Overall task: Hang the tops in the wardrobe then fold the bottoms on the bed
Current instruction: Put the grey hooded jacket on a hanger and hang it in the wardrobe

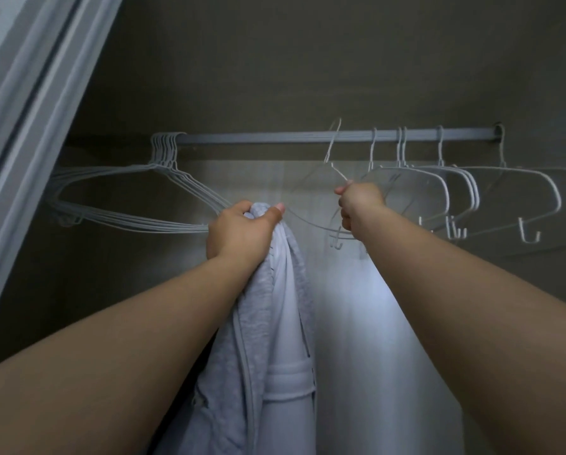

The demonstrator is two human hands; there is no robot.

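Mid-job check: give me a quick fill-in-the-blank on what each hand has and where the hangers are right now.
1. The left hand grips a bunched light grey ____.
2. The right hand holds a wire ____ by its neck.
3. The held hanger's hook is ____ the rail, not resting on it.
4. The tight bunch of empty hangers hangs at the rail's ____ end.

Missing words: garment; hanger; off; left

You face a dim wardrobe with a dark back wall [308,60]. A pale door frame [28,110] slants along your left. Low in the middle, a patch of light [373,323] falls on the wall.
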